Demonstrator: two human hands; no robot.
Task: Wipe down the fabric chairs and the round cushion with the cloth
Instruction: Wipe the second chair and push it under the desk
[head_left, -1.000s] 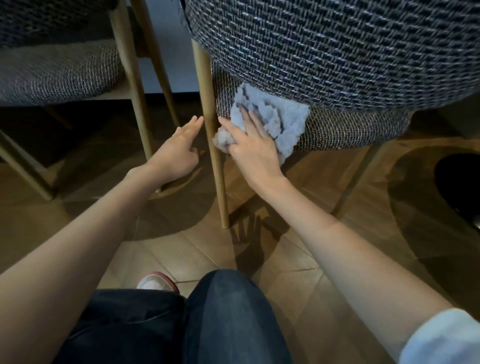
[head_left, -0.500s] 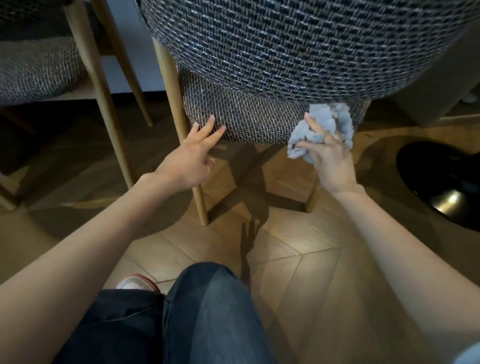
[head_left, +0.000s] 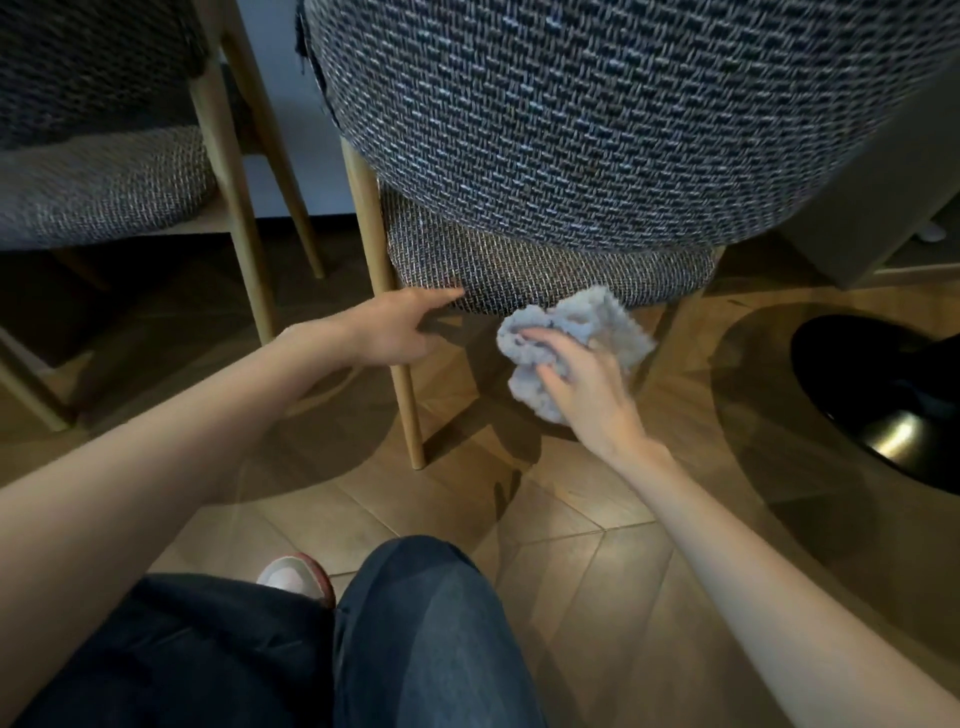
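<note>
Here, mid-frame, the right hand (head_left: 582, 384) grips the bunched cloth (head_left: 571, 338) below the seat cushion (head_left: 545, 270); the left hand (head_left: 395, 332), fingers extended, seemingly touches its edge.

The nearer chair (head_left: 597, 130) shows me its rounded back in a coarse navy-and-white weave, above a finer tweed seat (head_left: 545, 275) on pale wooden legs (head_left: 374, 244). A second chair (head_left: 104, 192) in the same fabric stands to its left. The cloth (head_left: 587, 322), pale grey and fluffy, is bunched in my right hand (head_left: 587, 389), just under the seat's rim.
</note>
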